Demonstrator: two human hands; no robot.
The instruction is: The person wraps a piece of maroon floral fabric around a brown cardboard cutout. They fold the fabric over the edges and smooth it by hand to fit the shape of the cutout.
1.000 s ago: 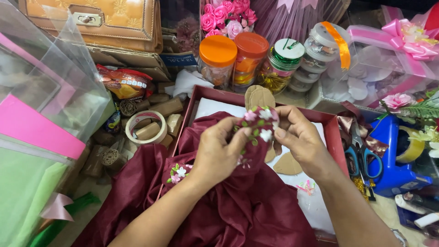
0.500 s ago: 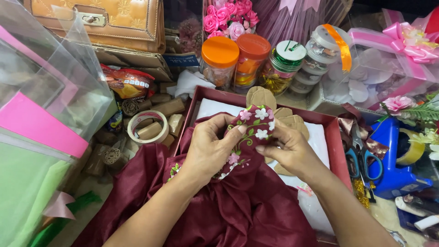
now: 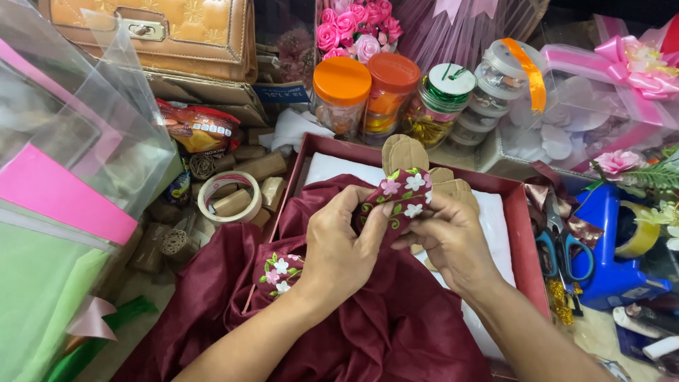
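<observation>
My left hand (image 3: 338, 247) and my right hand (image 3: 447, 237) both pinch a fold of maroon cloth (image 3: 382, 325) with pink and white embroidered flowers (image 3: 400, 192). They hold that flowered edge up over a dark red box (image 3: 522, 233) lined in white. The rest of the cloth lies bunched in the box and spills over its left side. A second flower patch (image 3: 279, 270) shows below my left wrist. Tan card shapes (image 3: 404, 152) stand behind the fold.
Orange-lidded jars (image 3: 341, 99) and other jars stand behind the box. A tape roll (image 3: 228, 198) and paper cord bundles lie to the left, beside plastic sleeves with pink and green sheets (image 3: 64, 205). Blue-handled scissors (image 3: 566, 251) and a blue tape dispenser (image 3: 615, 247) sit on the right.
Both hands have gathered the flowered edge tighter and turned it, so the embroidery now faces up between the fingertips. The cloth bunch below has shifted slightly.
</observation>
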